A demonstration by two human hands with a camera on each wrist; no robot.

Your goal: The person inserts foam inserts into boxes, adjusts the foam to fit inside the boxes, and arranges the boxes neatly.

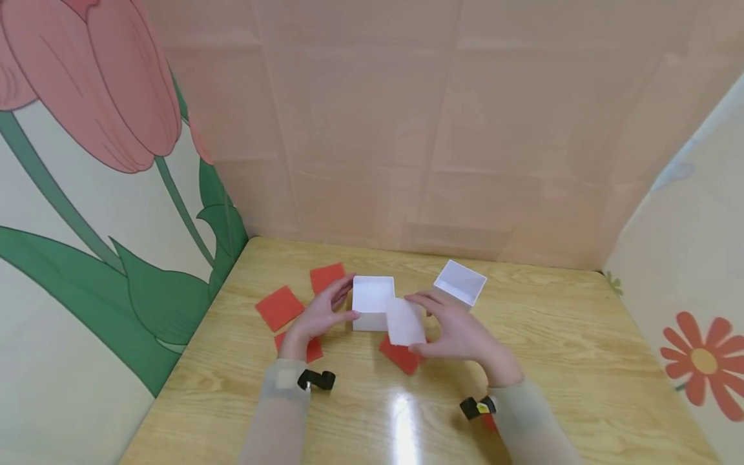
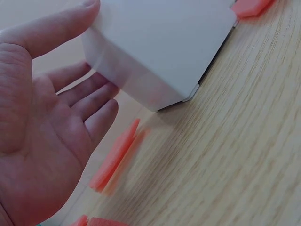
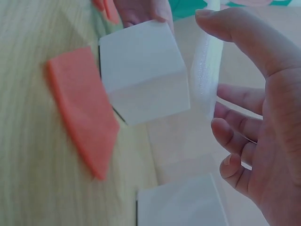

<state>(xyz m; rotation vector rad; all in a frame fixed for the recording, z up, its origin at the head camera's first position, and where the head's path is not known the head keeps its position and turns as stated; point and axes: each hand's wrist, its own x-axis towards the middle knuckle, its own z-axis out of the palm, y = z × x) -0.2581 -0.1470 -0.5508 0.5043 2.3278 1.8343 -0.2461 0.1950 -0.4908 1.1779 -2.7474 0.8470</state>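
A white open-topped box (image 1: 369,321) stands on the table in front of me. My left hand (image 1: 322,314) holds its left side, thumb at the front corner and fingers along the side wall, as the left wrist view shows. My right hand (image 1: 456,328) pinches a thin white sheet (image 1: 405,323) between thumb and fingers. This sheet is raised at the box's front right corner and overlaps it in the head view. From the right wrist view, the sheet (image 3: 207,75) is seen nearly edge-on and looks soft and textured. A red square (image 1: 401,356) lies just below it on the table.
Another white open box (image 1: 463,281) sits turned at the back right. Left of the first box lie red squares (image 1: 279,308), one of them partly under the left hand in the head view. A bit of red (image 1: 489,423) shows beside the right wrist.
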